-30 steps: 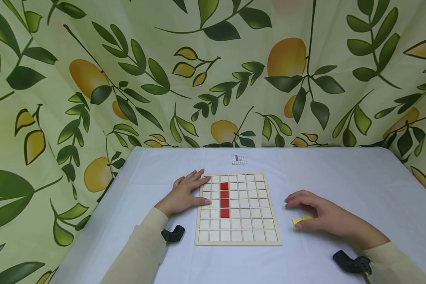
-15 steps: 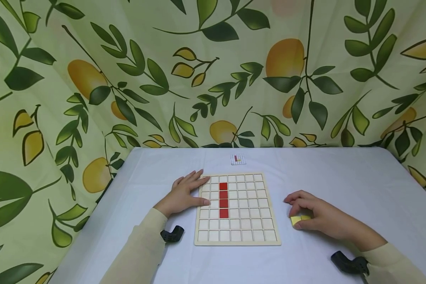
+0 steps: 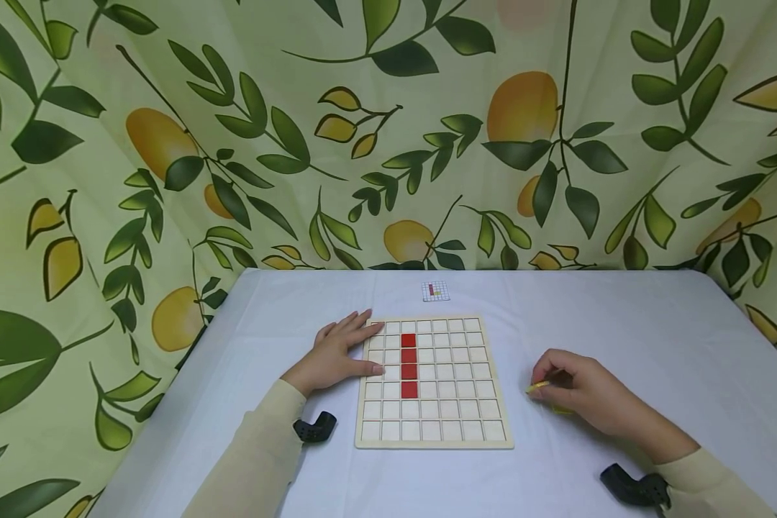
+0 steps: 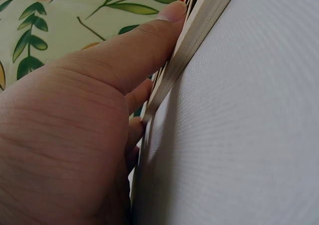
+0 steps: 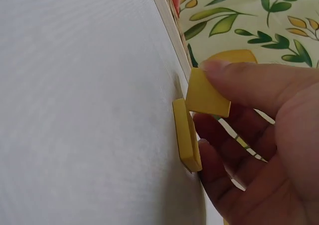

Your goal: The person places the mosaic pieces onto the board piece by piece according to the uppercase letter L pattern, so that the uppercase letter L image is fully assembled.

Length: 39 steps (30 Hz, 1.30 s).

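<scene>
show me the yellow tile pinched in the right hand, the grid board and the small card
Pinched yellow tile (image 5: 207, 95): right wrist view, middle of its flat face.
Grid board (image 3: 429, 389): head view, bare cell near its middle.
Small card (image 3: 436, 291): head view, its printed middle.

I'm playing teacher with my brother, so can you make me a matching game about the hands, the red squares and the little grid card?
Things
1. Left hand
2. Right hand
3. Red squares
4. Little grid card

Where or how
A. Four in a straight line on the board
B. Lying beyond the board's far edge
C. Resting on the board's left side
D. Pinching a yellow tile

Right pairs: 1-C, 2-D, 3-A, 4-B
</scene>
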{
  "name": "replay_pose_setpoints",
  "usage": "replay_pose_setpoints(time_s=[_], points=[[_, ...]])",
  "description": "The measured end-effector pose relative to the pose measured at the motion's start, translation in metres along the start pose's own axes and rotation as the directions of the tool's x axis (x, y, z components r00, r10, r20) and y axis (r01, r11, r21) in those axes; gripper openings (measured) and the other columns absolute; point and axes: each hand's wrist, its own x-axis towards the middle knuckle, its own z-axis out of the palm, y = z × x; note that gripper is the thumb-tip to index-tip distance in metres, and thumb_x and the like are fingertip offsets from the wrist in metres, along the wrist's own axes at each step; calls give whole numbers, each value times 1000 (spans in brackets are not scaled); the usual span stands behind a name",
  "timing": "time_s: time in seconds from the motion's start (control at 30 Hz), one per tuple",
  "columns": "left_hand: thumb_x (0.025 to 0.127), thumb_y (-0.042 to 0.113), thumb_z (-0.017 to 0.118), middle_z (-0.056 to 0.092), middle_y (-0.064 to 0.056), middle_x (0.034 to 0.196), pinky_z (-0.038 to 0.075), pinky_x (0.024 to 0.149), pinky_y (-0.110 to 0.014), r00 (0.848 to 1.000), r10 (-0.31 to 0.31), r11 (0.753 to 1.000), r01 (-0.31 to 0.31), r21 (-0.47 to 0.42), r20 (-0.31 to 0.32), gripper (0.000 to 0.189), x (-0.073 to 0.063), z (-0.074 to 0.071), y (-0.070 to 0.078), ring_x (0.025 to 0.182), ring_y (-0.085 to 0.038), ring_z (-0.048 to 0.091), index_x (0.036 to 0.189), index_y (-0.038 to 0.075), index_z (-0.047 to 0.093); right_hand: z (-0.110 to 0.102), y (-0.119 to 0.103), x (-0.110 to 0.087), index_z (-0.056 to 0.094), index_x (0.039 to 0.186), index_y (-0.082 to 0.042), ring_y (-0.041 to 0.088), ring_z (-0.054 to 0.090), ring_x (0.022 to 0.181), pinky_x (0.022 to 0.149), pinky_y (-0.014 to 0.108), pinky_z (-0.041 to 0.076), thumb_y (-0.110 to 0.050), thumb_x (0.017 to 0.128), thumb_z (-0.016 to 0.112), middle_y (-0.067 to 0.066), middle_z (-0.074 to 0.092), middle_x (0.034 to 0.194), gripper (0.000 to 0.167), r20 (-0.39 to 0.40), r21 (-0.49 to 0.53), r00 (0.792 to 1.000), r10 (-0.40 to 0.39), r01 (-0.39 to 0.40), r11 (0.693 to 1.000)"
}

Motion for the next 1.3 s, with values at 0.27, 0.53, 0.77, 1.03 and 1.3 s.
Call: replay_pose_setpoints(time_s=[0.27, 0.53, 0.77, 1.03, 1.3], points=[[88, 58, 86, 24, 3, 179, 0, 128, -56, 1000, 5, 1000, -5, 3, -1, 90, 0, 0, 0, 166, -24, 8, 165, 29, 52, 2, -4, 1, 73, 97, -17, 15, 56, 75, 60, 29, 48, -4, 92, 88, -5, 62, 85, 20, -72, -11, 995, 64, -65, 998], [87, 58, 88, 24, 4, 179, -1, 128, -55, 1000, -16, 1000, 16, -11, -1, 90, -1, 1, 0, 166, -23, 8, 165, 30, 52, 6, -10, 1, 75, 104, -10, 16, 65, 84, 71, 27, 56, 0, 97, 81, 0, 72, 97, 14, -46, 118, 995, 83, -78, 990], [88, 57, 87, 24, 3, 179, -1, 128, -55, 1000, -8, 1000, 8, -6, -3, 90, 0, 1, 1, 166, -25, 8, 165, 29, 52, 8, -18, 3, 77, 114, -4, 15, 71, 88, 74, 27, 60, 6, 100, 75, 3, 74, 105, 17, 9, 176, 999, 46, -47, 983], [87, 58, 87, 24, 2, 179, -1, 128, -55, 1000, -16, 1000, 16, 0, -2, 91, 0, 0, 1, 166, -25, 8, 165, 29, 51, 20, -31, 11, 80, 106, -20, 17, 63, 86, 73, 28, 55, -8, 100, 80, -1, 72, 100, 13, 83, 120, 996, 18, -28, 992], [88, 59, 87, 23, 4, 179, -1, 128, -55, 1000, 0, 1000, 0, 7, -1, 91, 0, 1, 0, 166, -24, 7, 166, 29, 50, 38, -47, 26, 79, 107, -17, 18, 65, 93, 82, 28, 57, -8, 101, 80, 2, 74, 107, 12, 105, 184, 994, -8, -12, 983]])
